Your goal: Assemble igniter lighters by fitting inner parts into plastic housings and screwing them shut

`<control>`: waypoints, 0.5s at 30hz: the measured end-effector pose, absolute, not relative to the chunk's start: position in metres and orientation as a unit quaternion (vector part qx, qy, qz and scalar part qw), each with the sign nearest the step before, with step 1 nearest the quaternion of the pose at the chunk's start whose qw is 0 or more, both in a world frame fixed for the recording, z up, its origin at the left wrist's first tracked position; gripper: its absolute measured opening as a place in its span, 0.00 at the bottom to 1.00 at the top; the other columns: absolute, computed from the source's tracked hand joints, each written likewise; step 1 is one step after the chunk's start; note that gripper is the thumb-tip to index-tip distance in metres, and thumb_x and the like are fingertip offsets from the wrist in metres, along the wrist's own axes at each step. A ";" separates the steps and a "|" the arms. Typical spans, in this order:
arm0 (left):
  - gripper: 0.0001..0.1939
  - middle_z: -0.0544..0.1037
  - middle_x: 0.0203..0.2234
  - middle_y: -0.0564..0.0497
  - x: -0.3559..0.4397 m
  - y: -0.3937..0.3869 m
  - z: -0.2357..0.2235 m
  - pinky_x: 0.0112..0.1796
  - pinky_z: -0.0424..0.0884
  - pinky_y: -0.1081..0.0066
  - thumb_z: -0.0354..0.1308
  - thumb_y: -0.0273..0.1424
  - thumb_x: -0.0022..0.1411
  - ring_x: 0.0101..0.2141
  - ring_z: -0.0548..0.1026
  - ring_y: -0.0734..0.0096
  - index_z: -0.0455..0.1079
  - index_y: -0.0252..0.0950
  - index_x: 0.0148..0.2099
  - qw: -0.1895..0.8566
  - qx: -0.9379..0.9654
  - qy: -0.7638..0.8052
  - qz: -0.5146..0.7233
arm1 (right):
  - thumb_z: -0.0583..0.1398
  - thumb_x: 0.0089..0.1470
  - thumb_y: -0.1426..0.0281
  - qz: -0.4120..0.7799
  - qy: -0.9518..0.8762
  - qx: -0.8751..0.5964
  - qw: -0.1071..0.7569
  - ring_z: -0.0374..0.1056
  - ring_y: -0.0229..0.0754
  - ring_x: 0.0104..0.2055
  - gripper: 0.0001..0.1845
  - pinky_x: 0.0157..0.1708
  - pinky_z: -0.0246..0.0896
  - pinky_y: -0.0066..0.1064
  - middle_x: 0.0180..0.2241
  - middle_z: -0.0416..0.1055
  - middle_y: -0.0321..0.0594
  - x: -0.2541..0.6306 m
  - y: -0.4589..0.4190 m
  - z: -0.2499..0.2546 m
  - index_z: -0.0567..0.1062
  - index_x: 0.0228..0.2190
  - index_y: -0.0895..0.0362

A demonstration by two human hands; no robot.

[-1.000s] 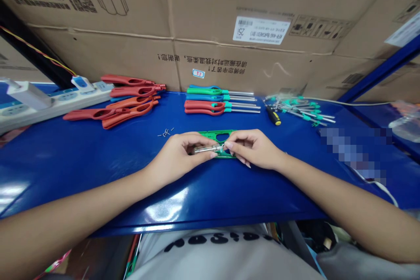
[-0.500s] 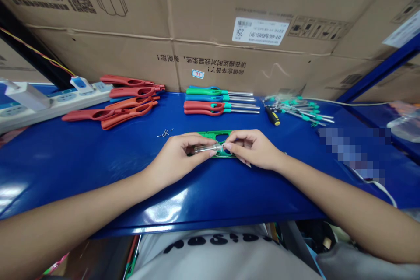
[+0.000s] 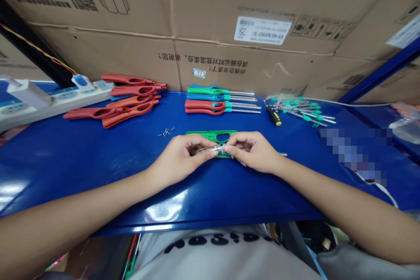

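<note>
My left hand (image 3: 182, 153) is closed around a clear lighter fuel tank (image 3: 205, 150), thumb on its near side. The fingertips of my right hand (image 3: 257, 151) pinch the tank's right end; a small whitish part there is mostly hidden by the fingers. Just behind and under both hands, an opened green lighter casing (image 3: 200, 134) lies on the table. To the right of my right hand pokes out the tip of a metal tube (image 3: 283, 154). Small screws (image 3: 166, 131) are scattered left of the casing.
Red and orange lighter casings (image 3: 131, 113) lie by a white power strip (image 3: 64, 96). Several long-nosed lighters (image 3: 206, 107) sit in the middle back. At right are a screwdriver (image 3: 274, 116) and metal tubes with teal ends (image 3: 305, 111). A cardboard box (image 3: 210, 17) walls the back.
My right fingers have closed in on the tank's end, and the hands have shifted slightly. More of the green casing and the metal tube's tip now shows.
</note>
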State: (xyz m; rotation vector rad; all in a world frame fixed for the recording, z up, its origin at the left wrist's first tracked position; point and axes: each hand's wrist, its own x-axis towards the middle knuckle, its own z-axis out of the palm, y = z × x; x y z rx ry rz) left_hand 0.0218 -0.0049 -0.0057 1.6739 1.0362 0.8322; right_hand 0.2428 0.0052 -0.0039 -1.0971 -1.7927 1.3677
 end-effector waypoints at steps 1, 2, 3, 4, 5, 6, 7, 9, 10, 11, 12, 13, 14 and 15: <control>0.10 0.83 0.38 0.48 0.022 -0.005 -0.005 0.39 0.74 0.68 0.66 0.36 0.60 0.37 0.79 0.65 0.80 0.36 0.42 0.479 0.690 0.421 0.342 | 0.66 0.53 0.58 0.526 -0.675 -0.413 0.313 0.56 0.29 0.15 0.16 0.15 0.51 0.24 0.17 0.65 0.29 0.243 0.005 -0.004 0.73 0.28 0.58; 0.10 0.83 0.38 0.48 0.022 -0.005 -0.005 0.39 0.74 0.68 0.66 0.35 0.60 0.37 0.79 0.65 0.80 0.36 0.42 0.478 0.691 0.418 0.345 | 0.66 0.53 0.57 0.533 -0.670 -0.411 0.313 0.56 0.29 0.15 0.16 0.15 0.51 0.24 0.17 0.65 0.29 0.243 0.006 -0.004 0.73 0.28 0.58; 0.09 0.83 0.38 0.47 0.022 -0.005 -0.004 0.39 0.74 0.68 0.66 0.35 0.60 0.37 0.79 0.65 0.80 0.36 0.42 0.477 0.692 0.415 0.347 | 0.66 0.53 0.56 0.539 -0.667 -0.408 0.314 0.57 0.29 0.15 0.17 0.15 0.51 0.24 0.17 0.65 0.29 0.243 0.006 -0.004 0.73 0.28 0.58; 0.09 0.83 0.38 0.48 0.022 -0.005 -0.003 0.39 0.74 0.68 0.66 0.35 0.60 0.37 0.79 0.65 0.80 0.37 0.42 0.477 0.692 0.415 0.348 | 0.66 0.53 0.55 0.542 -0.665 -0.406 0.315 0.57 0.29 0.14 0.18 0.15 0.51 0.24 0.17 0.64 0.28 0.243 0.006 -0.004 0.73 0.27 0.58; 0.09 0.83 0.37 0.48 0.022 -0.005 -0.003 0.39 0.74 0.68 0.66 0.35 0.60 0.37 0.79 0.65 0.80 0.37 0.42 0.478 0.690 0.414 0.350 | 0.66 0.53 0.54 0.543 -0.665 -0.404 0.315 0.56 0.29 0.14 0.19 0.14 0.50 0.24 0.16 0.64 0.28 0.243 0.006 -0.003 0.72 0.27 0.58; 0.09 0.83 0.37 0.48 0.022 -0.005 -0.003 0.38 0.74 0.68 0.66 0.35 0.60 0.36 0.79 0.66 0.80 0.37 0.42 0.482 0.687 0.414 0.352 | 0.66 0.53 0.53 0.543 -0.665 -0.404 0.315 0.56 0.29 0.14 0.20 0.14 0.50 0.24 0.16 0.64 0.28 0.244 0.006 -0.003 0.72 0.27 0.58; 0.09 0.83 0.37 0.48 0.022 -0.005 -0.003 0.38 0.74 0.69 0.66 0.34 0.60 0.35 0.79 0.66 0.80 0.36 0.42 0.487 0.684 0.413 0.353 | 0.66 0.53 0.52 0.542 -0.665 -0.405 0.315 0.56 0.29 0.14 0.21 0.14 0.50 0.24 0.16 0.64 0.28 0.244 0.006 -0.003 0.72 0.27 0.58; 0.09 0.83 0.35 0.48 0.022 -0.005 -0.003 0.36 0.73 0.70 0.66 0.34 0.59 0.33 0.78 0.68 0.80 0.36 0.41 0.493 0.680 0.413 0.352 | 0.66 0.52 0.53 0.542 -0.663 -0.410 0.313 0.56 0.30 0.14 0.20 0.14 0.50 0.24 0.16 0.63 0.28 0.244 0.006 -0.003 0.72 0.28 0.58; 0.09 0.83 0.35 0.49 0.022 -0.005 -0.004 0.35 0.73 0.71 0.66 0.34 0.59 0.32 0.78 0.69 0.80 0.36 0.41 0.493 0.680 0.415 0.350 | 0.66 0.52 0.54 0.540 -0.663 -0.414 0.313 0.56 0.30 0.14 0.20 0.15 0.50 0.24 0.16 0.64 0.28 0.244 0.006 -0.004 0.72 0.28 0.58; 0.09 0.82 0.34 0.49 0.022 -0.005 -0.005 0.34 0.72 0.71 0.66 0.34 0.59 0.31 0.77 0.70 0.80 0.36 0.41 0.491 0.681 0.417 0.348 | 0.66 0.52 0.55 0.536 -0.664 -0.418 0.312 0.56 0.30 0.15 0.19 0.15 0.50 0.24 0.17 0.64 0.29 0.244 0.006 -0.005 0.73 0.28 0.58; 0.09 0.82 0.33 0.49 0.022 -0.005 -0.006 0.33 0.72 0.72 0.66 0.34 0.59 0.31 0.77 0.70 0.80 0.36 0.41 0.489 0.684 0.419 0.344 | 0.67 0.52 0.56 0.529 -0.667 -0.422 0.312 0.57 0.30 0.16 0.17 0.17 0.51 0.24 0.18 0.65 0.30 0.244 0.006 -0.006 0.73 0.28 0.58; 0.09 0.82 0.33 0.49 0.022 -0.005 -0.007 0.33 0.71 0.72 0.66 0.34 0.60 0.30 0.76 0.71 0.80 0.36 0.41 0.487 0.685 0.420 0.342 | 0.67 0.51 0.58 0.520 -0.671 -0.426 0.312 0.57 0.30 0.18 0.16 0.18 0.51 0.24 0.19 0.66 0.31 0.244 0.007 -0.006 0.74 0.28 0.58; 0.09 0.82 0.33 0.49 0.022 -0.005 -0.007 0.33 0.71 0.72 0.66 0.34 0.60 0.31 0.76 0.70 0.80 0.36 0.42 0.485 0.687 0.420 0.341 | 0.67 0.51 0.58 0.511 -0.676 -0.430 0.311 0.58 0.31 0.19 0.16 0.19 0.52 0.25 0.20 0.67 0.32 0.244 0.008 -0.007 0.75 0.28 0.58; 0.10 0.82 0.34 0.49 0.021 -0.004 -0.007 0.33 0.71 0.71 0.66 0.35 0.60 0.31 0.77 0.70 0.80 0.36 0.42 0.481 0.690 0.420 0.341 | 0.67 0.50 0.58 0.501 -0.681 -0.435 0.310 0.59 0.31 0.21 0.15 0.21 0.52 0.25 0.21 0.68 0.33 0.244 0.009 -0.008 0.75 0.27 0.58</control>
